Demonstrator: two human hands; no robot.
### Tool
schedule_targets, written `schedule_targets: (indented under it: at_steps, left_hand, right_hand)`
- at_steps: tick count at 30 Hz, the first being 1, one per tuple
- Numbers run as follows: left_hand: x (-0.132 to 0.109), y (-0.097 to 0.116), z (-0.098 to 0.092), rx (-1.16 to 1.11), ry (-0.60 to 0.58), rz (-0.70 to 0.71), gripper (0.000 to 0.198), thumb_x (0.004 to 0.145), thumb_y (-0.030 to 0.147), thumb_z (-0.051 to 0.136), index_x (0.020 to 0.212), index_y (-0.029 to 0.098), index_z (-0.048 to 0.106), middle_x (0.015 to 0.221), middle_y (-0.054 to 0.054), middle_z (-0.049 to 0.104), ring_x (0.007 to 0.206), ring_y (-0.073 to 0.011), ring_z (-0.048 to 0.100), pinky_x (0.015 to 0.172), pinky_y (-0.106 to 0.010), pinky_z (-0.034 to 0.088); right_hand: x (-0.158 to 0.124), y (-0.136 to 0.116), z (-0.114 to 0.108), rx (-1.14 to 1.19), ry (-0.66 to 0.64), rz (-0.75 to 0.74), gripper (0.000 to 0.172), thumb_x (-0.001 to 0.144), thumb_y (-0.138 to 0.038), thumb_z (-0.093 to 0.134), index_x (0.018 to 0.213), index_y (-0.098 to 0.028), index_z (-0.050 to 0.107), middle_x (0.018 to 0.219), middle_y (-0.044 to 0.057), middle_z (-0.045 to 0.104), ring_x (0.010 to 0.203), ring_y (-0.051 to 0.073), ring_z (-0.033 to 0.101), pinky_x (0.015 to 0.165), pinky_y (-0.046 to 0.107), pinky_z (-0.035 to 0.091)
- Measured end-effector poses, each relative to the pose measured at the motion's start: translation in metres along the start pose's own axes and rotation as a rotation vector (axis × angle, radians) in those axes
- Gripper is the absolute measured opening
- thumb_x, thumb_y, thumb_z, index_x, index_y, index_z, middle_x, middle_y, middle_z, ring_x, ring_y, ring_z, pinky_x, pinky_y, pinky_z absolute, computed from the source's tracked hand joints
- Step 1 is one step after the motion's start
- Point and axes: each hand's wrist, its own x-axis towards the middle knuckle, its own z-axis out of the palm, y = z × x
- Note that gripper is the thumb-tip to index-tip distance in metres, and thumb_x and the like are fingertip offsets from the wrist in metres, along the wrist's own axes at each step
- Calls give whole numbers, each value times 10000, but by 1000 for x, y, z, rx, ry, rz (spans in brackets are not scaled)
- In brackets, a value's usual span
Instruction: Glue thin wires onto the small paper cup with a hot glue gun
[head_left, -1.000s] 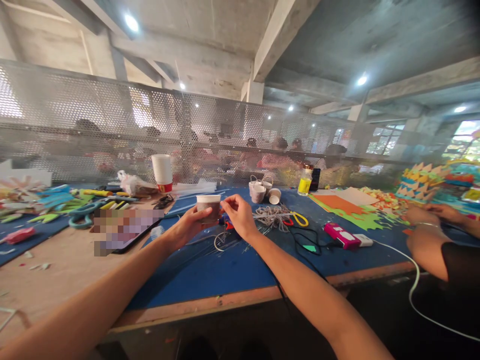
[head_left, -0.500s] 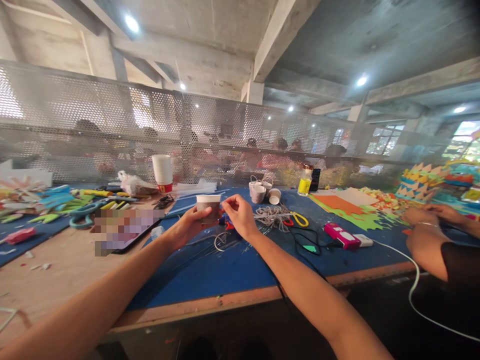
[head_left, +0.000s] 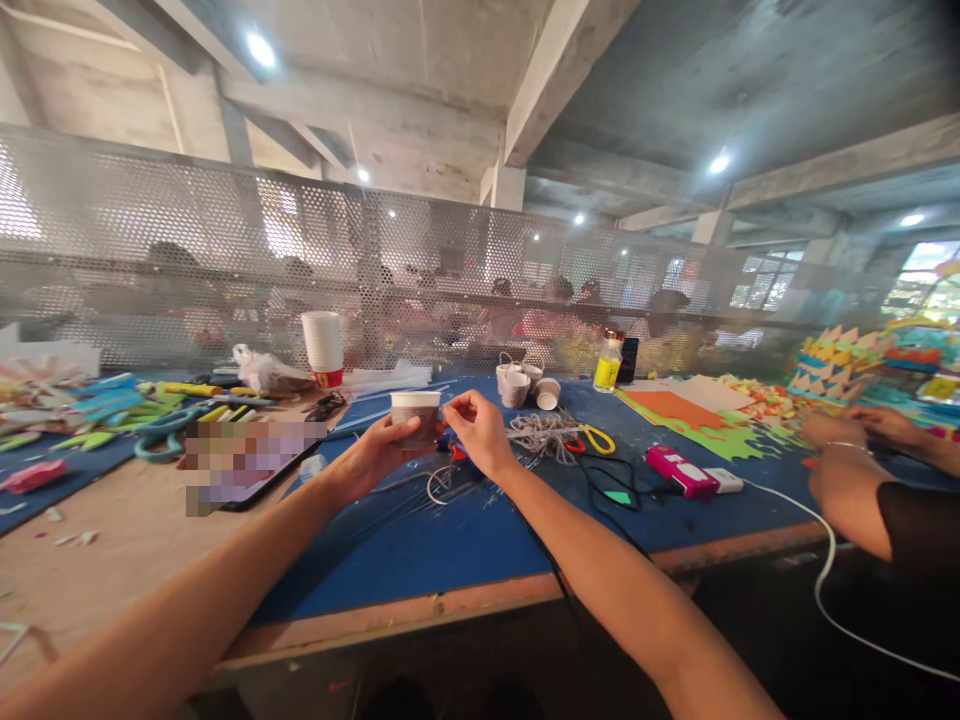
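My left hand (head_left: 373, 458) is wrapped around a paper cup (head_left: 415, 410), upright above the blue mat, with a white rim and a grey-brown covered side. At the cup's right side, my right hand (head_left: 481, 436) has thumb and forefinger pinched together; whatever they hold is too small to make out. Beyond the right wrist lies a loose tangle of grey cord (head_left: 544, 436). Scissors with yellow and red handles (head_left: 598, 440) rest against it. Several small covered cups (head_left: 514, 388) stand behind, one cup (head_left: 548, 395) tipped on its side. A loop of thin cord (head_left: 442, 487) lies below my hands.
A stack of white paper cups (head_left: 322, 345) stands at back left. Nearer are a phone (head_left: 277, 475) and blue-handled scissors (head_left: 157, 442). To the right are a yellow-labelled bottle (head_left: 607, 370), a magenta box (head_left: 679, 470) with cables, coloured sheets (head_left: 675, 410) and another person's hands (head_left: 840, 430).
The view has shifted very slightly. Both hands keep nearly the same pose at the cup, and nothing else has visibly moved.
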Motion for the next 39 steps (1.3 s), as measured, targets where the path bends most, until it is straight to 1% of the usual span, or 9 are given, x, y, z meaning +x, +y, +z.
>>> schedule_targets:
  at_steps: [5,10,19,24,32,39]
  left_hand:
    - [0,-1,-1,1,-9,-2,399,898,320,679,1263,162,710,1294,-158,722,1202,-312,661,1016,-412,515]
    - [0,-2,-3,3,-20,1,410,888,327,691,1268,173,710,1307,-161,715,1208,-323,657,1022,-427,511]
    - [-1,1,1,21,-30,2,415,863,335,715,1245,173,722,1270,-155,732,1184,-326,665,1015,-417,509]
    - [-1,2,1,28,-28,2,420,853,331,720,1243,174,723,1271,-155,729,1177,-329,662,1017,-434,508]
    - [-3,6,3,38,-43,9,411,847,338,721,1228,185,733,1244,-146,740,1180,-352,658,1024,-474,503]
    - [-4,7,0,31,-80,-3,390,870,317,695,1237,194,736,1224,-132,745,1165,-330,658,1038,-467,503]
  right_hand:
    - [0,-1,0,-22,-10,29,153,858,-359,646,814,-236,567,744,-16,700,726,185,711,725,300,549]
    - [0,1,0,-7,-21,14,154,853,-362,649,811,-239,567,738,-13,707,720,192,713,722,309,554]
    - [2,4,0,18,-43,31,138,833,-345,654,800,-236,575,718,-24,701,703,183,716,702,295,556]
    - [3,1,-1,62,-60,55,137,813,-337,671,788,-229,590,677,-27,704,668,175,710,695,289,553]
    - [4,-1,-2,166,-91,119,170,777,-355,711,783,-213,617,677,-17,712,681,185,717,732,309,569]
    - [2,-6,-5,233,-145,169,157,787,-341,708,803,-213,618,674,-23,705,669,175,711,752,308,564]
